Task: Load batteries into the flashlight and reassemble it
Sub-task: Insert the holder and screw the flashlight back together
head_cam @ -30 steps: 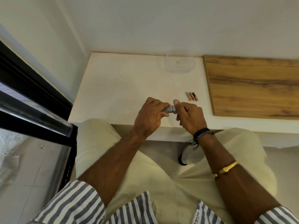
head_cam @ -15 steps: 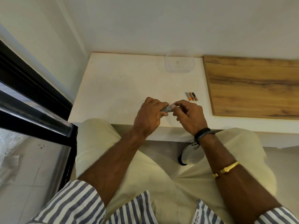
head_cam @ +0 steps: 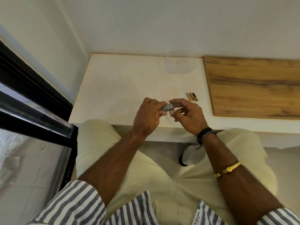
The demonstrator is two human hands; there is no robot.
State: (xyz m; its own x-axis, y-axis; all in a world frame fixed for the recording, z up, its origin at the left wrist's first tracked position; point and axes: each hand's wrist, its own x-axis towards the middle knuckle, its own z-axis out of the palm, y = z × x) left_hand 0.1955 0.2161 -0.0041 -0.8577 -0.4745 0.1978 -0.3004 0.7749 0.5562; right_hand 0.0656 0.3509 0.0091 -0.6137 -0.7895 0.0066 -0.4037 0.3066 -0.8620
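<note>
white table (head_cam: 123,88) against a white wall, wooden board (head_cam: 253,88) at right, batteries (head_cam: 192,96) lying nearby, left hand (head_cam: 148,116) clamped around grey flashlight (head_cam: 166,107) above the table edge, right hand (head_cam: 189,115) fingertips pinching its end

Soft, even daylight fills the scene, brightest on the white wall (head_cam: 162,21). Shadows are faint. The glass panel (head_cam: 32,143) at left shows pale glare (milky and washed out). Wide-angle distortion bends the edges; the sleeves (head_cam: 73,205) blur slightly.
</note>
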